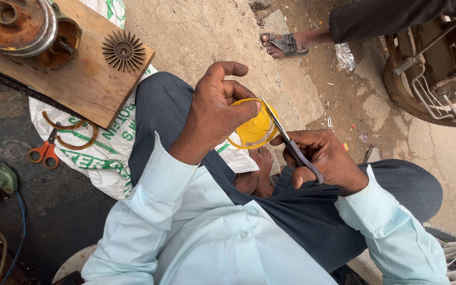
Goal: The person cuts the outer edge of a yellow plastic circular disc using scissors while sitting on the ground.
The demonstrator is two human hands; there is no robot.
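yellow disc (253, 128) in left hand (215, 113), scissors (291, 145) in right hand (325, 161)

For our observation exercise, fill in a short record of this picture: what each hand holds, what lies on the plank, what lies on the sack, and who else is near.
Left hand: pinches a round yellow plastic disc
Right hand: grips grey-handled scissors, blades at the disc's edge
Wooden plank: rusty finned metal wheel, rusty round pulleys
White woven sack: orange-handled scissors, curved brown strips
Nearby: another person's sandalled foot

Head-worn view, looking steeply down, close
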